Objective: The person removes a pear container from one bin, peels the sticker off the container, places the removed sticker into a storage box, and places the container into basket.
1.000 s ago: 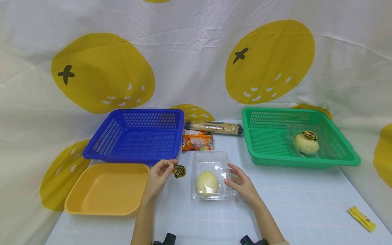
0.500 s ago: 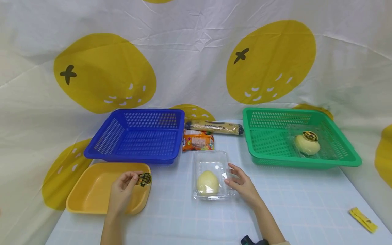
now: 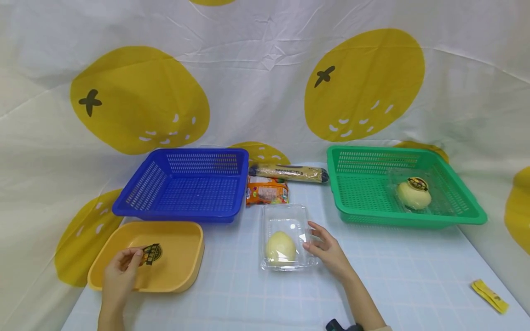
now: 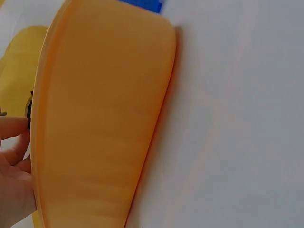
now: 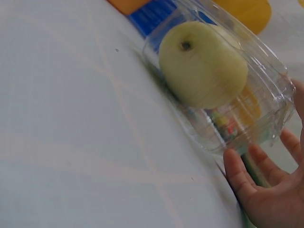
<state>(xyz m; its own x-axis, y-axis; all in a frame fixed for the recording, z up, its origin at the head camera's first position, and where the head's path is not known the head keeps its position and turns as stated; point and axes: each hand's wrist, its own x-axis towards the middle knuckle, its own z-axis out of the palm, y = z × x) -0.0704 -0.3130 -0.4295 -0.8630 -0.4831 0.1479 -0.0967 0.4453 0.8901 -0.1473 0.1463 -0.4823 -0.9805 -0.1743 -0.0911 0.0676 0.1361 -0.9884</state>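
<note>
My left hand [image 3: 118, 273] pinches a black-and-gold round sticker [image 3: 153, 253] between thumb and fingertips, over the orange plastic basin [image 3: 197, 257]. In the left wrist view the basin's wall [image 4: 99, 109] hides most of the sticker. A clear plastic clamshell box [image 3: 285, 214] stands on the table with its lid down and a pale yellow-green pear [image 3: 280, 248] inside. My right hand [image 3: 328, 252] touches the box's right side with loosely spread fingers. In the right wrist view its fingertips [image 5: 232, 159] lie against the box's edge, not wrapped round it.
A blue basket [image 3: 198, 214] stands behind the basin. Right of it lie a spaghetti pack [image 3: 290, 172] and an orange snack bag [image 3: 267, 191]. The green basket [image 3: 360, 216] at right holds another boxed pear [image 3: 414, 196] with a sticker. A small yellow packet [image 3: 490, 296] lies at far right.
My left hand has carried the sticker leftward from beside the clear box to over the orange basin. My right hand and the box have stayed in place.
</note>
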